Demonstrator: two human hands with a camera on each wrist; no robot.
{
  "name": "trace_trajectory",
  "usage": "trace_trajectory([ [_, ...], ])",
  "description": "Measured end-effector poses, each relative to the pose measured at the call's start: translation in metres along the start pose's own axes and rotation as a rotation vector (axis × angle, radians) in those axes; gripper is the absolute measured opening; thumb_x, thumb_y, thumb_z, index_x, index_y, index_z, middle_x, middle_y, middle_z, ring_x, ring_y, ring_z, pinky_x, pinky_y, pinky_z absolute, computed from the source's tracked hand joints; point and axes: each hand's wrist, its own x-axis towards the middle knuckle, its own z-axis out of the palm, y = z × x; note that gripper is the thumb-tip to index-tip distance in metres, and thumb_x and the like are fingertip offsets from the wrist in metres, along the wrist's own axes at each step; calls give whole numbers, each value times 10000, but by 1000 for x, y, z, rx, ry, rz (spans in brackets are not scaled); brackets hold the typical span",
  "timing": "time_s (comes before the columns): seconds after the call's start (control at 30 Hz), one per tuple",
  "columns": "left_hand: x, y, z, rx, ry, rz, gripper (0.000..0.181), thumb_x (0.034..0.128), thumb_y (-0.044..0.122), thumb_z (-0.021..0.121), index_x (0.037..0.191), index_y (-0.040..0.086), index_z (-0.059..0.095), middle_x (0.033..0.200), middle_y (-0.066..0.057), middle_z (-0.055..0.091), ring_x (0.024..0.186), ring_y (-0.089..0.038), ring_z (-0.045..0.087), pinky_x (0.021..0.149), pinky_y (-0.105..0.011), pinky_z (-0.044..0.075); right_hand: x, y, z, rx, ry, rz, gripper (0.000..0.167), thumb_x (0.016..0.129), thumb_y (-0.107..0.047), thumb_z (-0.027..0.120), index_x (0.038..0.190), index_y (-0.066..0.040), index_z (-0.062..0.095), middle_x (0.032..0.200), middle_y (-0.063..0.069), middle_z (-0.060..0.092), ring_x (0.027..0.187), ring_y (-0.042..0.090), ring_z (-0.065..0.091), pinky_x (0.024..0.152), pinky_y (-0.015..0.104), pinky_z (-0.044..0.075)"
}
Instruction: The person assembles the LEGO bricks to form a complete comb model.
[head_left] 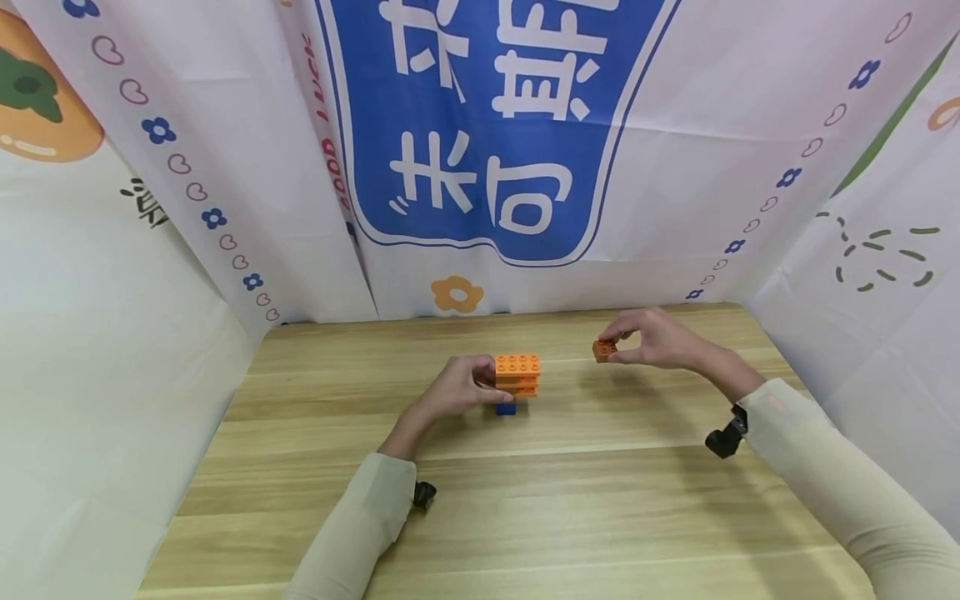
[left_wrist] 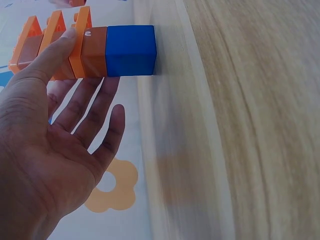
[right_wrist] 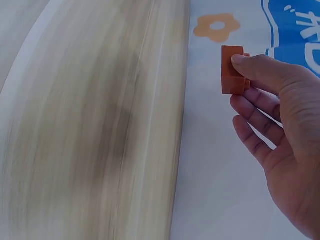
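Note:
A stack of bricks stands upright on the table, with a blue brick [head_left: 506, 409] [left_wrist: 131, 50] at its base and brown bricks [left_wrist: 93, 52] alternating with wider orange plates above. Its studded orange top [head_left: 517, 365] faces up. The left hand [head_left: 459, 387] [left_wrist: 55, 135] grips the stack from the left side, thumb across the near face and fingers behind. Off to the right and apart from the stack, the right hand [head_left: 656, 340] [right_wrist: 287, 115] pinches a small brown brick [head_left: 601, 351] [right_wrist: 232, 70] between thumb and fingers, above the table.
The wooden table [head_left: 600, 517] ends at the back against a printed white cloth [head_left: 660, 208] with a blue panel. More cloth hangs at the left [head_left: 90, 375] and right sides. Each wrist carries a small black camera [head_left: 424, 496].

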Motion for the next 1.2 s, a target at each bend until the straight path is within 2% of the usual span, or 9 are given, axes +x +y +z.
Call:
trace_trajectory([
  [0.23,0,1,0,9,-3,3,268,861,245,915,899,126,678,928,21,733,794,-148,640,713,-302,551,7,-16,0,12,-10,-34,268,851,-158,905,1105,-130,825,1064,-42,783,954,164,732,844,395,609],
  [0.53,1,3,-1,17,-3,-4,270,860,266,916,904,147,678,942,31,744,806,-150,654,718,-290,551,17,-36,0,44,1,-99,295,849,-145,904,1124,-83,817,1056,-21,784,927,137,733,823,343,618],
  [0.77,0,3,-1,12,-4,-5,268,862,252,915,895,140,674,935,23,744,794,-152,656,705,-290,553,24,-52,2,70,4,-135,286,866,-162,895,1130,-85,815,1055,-26,777,914,176,728,812,326,612],
  [1.2,1,1,0,7,-4,-3,262,859,247,918,906,140,683,938,26,755,799,-149,665,717,-294,561,37,-74,4,95,21,-195,292,870,-167,894,1137,-82,812,1064,-26,781,905,132,710,803,314,605],
])
